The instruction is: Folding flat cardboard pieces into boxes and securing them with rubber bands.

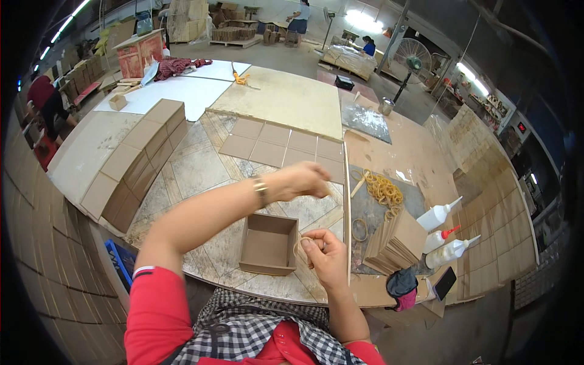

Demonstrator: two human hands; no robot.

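An open-topped brown cardboard box (266, 269) lies on the table in front of me, its hollow inside facing up. My right hand (326, 257) is beside the box's right wall, thumb and fingers pinched on a thin tan rubber band (297, 246). Stretched across above the box, my left hand (307, 180) has its fingers curled downward. They are slightly blurred, and what they hold, if anything, cannot be made out. Beyond that hand, flat brown panels (271, 134) lie in rows. A heap of yellow rubber bands (384, 188) rests on a dark board to the right.
Stacked brown boxes (131, 152) line the left side. At right are a stack of cardboard pieces (398, 240), white squeeze bottles (437, 216), a phone (444, 283) and a dark-and-pink cloth item (402, 291). A raised wooden strip (347, 213) runs along the table. Other people work farther off.
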